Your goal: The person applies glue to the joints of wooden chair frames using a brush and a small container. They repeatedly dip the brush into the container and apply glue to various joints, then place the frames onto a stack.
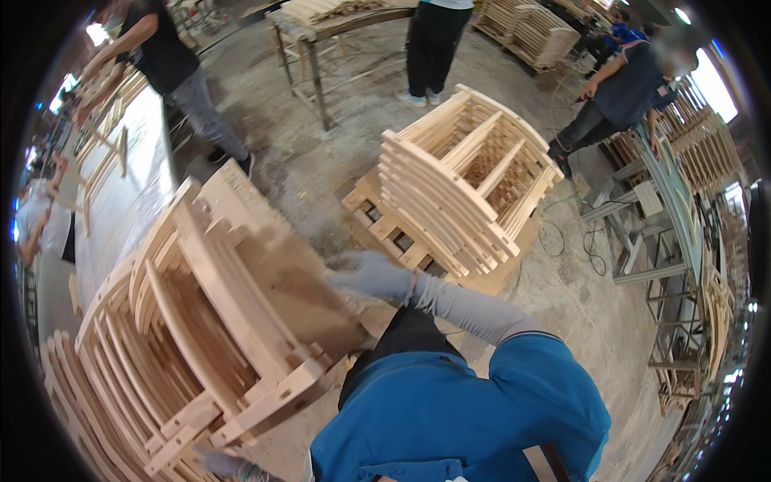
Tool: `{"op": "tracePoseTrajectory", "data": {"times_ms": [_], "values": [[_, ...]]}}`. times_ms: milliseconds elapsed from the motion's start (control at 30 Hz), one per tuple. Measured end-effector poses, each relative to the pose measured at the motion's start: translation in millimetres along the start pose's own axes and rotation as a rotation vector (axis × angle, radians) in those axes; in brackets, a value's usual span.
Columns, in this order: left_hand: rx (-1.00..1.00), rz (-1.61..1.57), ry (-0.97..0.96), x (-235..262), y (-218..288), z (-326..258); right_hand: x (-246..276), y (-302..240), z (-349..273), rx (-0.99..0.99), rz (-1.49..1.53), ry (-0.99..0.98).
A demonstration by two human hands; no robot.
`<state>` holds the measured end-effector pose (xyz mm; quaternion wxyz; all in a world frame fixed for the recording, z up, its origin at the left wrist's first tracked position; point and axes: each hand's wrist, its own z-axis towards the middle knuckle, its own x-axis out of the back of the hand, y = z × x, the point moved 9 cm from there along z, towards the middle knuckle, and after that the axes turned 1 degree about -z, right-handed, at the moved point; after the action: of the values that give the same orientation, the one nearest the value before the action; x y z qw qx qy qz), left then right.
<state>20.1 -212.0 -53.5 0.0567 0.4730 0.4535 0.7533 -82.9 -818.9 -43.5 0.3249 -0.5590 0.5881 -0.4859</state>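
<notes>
A stack of curved, slatted wooden frames (197,301) stands at my left. The topmost frame's end rail (273,402) is tilted and slightly blurred. My left hand (221,463), in a grey glove, is closed at the near end of this frame; its fingertips are partly hidden by the wood. My right hand (373,275), also gloved in grey, reaches out beside the stack over a plain wooden board (293,281). Its fingers look stretched out and hold nothing visible, though motion smears them.
Another stack of frames (474,173) rests on a wooden pallet (389,233) ahead. A film-covered table (140,173) is at the left, and a metal workbench (671,209) at the right. Several people work around, one person (638,92) at that bench. Cables (594,249) lie on the floor.
</notes>
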Motion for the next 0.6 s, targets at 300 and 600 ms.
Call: {"op": "tracePoseTrajectory", "data": {"times_ms": [300, 600], "values": [[-0.74, 0.033, 0.211, -62, 302, -188, 398, 217, 13, -0.25, 0.917, 0.964], [-0.908, -0.217, -0.479, -245, 454, -373, 498, 355, 67, -0.21, 0.907, 1.242]]}}
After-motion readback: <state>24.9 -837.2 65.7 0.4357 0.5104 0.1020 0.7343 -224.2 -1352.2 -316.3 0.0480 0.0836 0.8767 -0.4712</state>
